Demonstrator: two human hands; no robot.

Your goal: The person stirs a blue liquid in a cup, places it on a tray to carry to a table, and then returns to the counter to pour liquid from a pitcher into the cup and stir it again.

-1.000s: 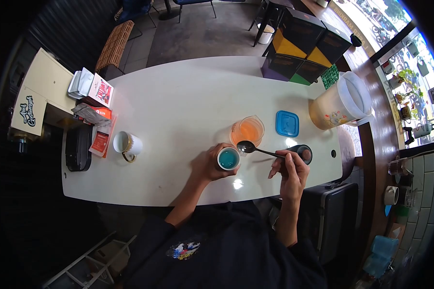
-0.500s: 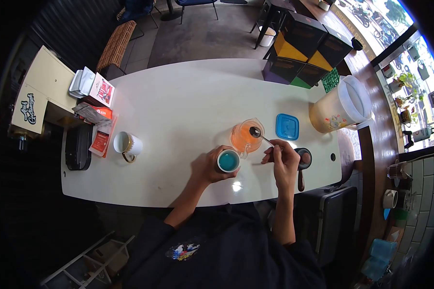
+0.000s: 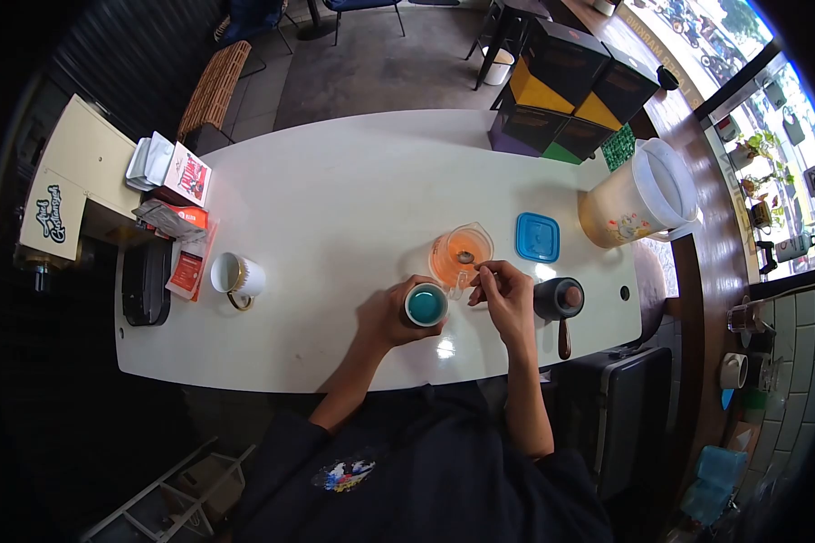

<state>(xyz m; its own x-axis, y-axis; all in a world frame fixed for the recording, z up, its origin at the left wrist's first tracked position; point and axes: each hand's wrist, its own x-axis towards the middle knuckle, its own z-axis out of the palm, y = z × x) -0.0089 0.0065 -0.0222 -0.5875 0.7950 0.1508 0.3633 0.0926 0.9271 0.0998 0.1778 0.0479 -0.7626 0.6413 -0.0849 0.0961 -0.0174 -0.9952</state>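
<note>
My left hand (image 3: 395,314) is wrapped round a small cup (image 3: 426,306) with teal inside, held upright close over the table. Pinched in the fingers of my right hand (image 3: 509,299) is a metal spoon (image 3: 465,258), its bowl down inside a clear glass jug (image 3: 440,264) of orange liquid. The jug stands just beyond the cup, its handle pointing toward me. Right of my right hand sits a dark round tool with a wooden handle (image 3: 564,339). Beyond that lies a blue square lid (image 3: 538,237).
A white mug (image 3: 250,275) with a gold handle stands at left, near red packets (image 3: 186,271) and a black case (image 3: 147,282). A large translucent bucket (image 3: 620,213) is at the right end of the white table (image 3: 335,199). Dark boxes (image 3: 561,90) are stacked at the back right.
My right hand has shifted left and lowered the spoon from above the jug's rim into the orange liquid. My left hand stays in place with the cup.
</note>
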